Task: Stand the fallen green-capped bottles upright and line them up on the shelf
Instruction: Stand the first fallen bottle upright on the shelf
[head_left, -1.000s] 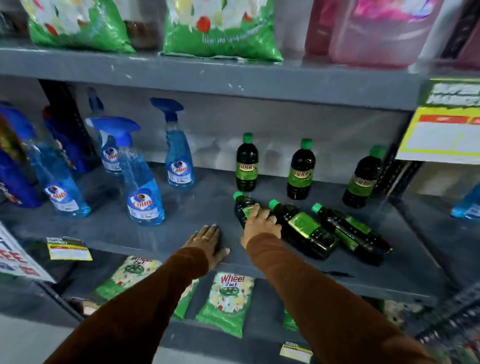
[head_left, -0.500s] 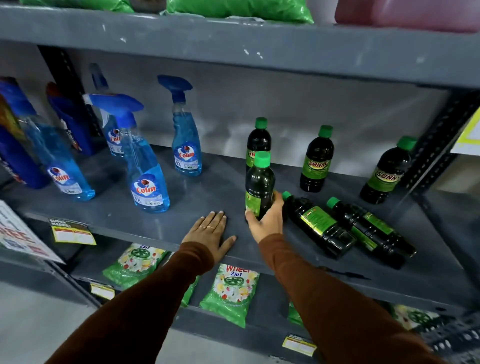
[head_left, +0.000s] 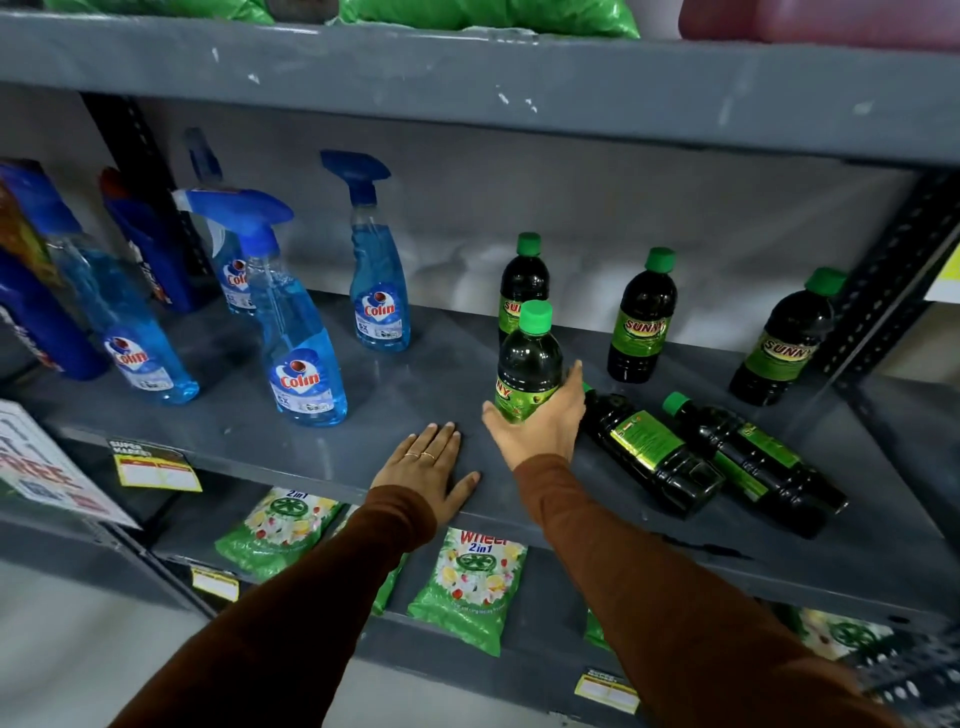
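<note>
My right hand (head_left: 540, 426) grips the lower body of a dark green-capped bottle (head_left: 529, 358), held upright just in front of another standing bottle (head_left: 522, 275). Two more bottles stand at the back of the grey shelf (head_left: 415, 395): one in the middle (head_left: 643, 317) and one at the right (head_left: 784, 338). To the right of my right hand, two bottles lie on their sides, caps pointing back-left: the nearer one (head_left: 649, 447) and the farther one (head_left: 753, 462). My left hand (head_left: 423, 470) rests flat on the shelf's front edge, fingers apart.
Blue Colin spray bottles (head_left: 301, 338) stand on the left half of the shelf. A perforated upright post (head_left: 893, 270) bounds the right side. The upper shelf (head_left: 467, 78) overhangs closely. Green detergent packets (head_left: 467, 582) lie on the shelf below.
My right hand took hold of the leftmost fallen bottle and raised it from lying to upright. The left hand stayed flat on the shelf. The camera moved closer.
</note>
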